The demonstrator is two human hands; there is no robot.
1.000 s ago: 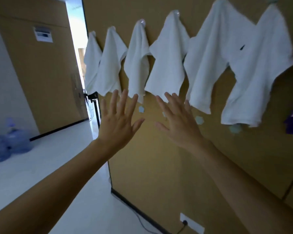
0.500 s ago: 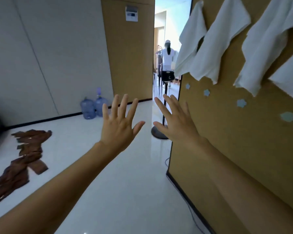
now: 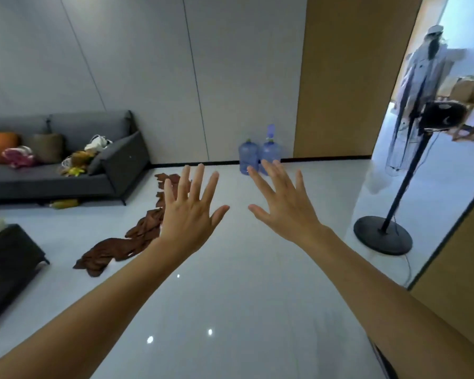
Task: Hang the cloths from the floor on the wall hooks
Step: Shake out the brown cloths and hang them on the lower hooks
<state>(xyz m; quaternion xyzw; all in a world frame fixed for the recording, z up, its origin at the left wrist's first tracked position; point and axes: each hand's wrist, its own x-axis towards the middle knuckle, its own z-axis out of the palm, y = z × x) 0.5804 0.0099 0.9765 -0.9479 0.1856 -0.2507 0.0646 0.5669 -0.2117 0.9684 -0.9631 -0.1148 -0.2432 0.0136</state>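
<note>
Glossy white floor point(image 3: 230, 310), grey wall point(image 3: 148, 64) behind. Left hand point(image 3: 188, 220) and right hand point(image 3: 288, 214) raised mid-frame, fingers straight, spread wide, holding and touching nothing. Brown cloths point(image 3: 104, 253) strewn on floor, 8 o'clock from left hand. Two blue water jugs point(image 3: 248, 157) against wall at 12 o'clock; contents unclear.

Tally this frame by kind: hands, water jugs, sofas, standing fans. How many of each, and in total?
Hands: 2, left hand and right hand
Water jugs: 2
Sofa: 1
Standing fan: 1
Total: 6
</note>
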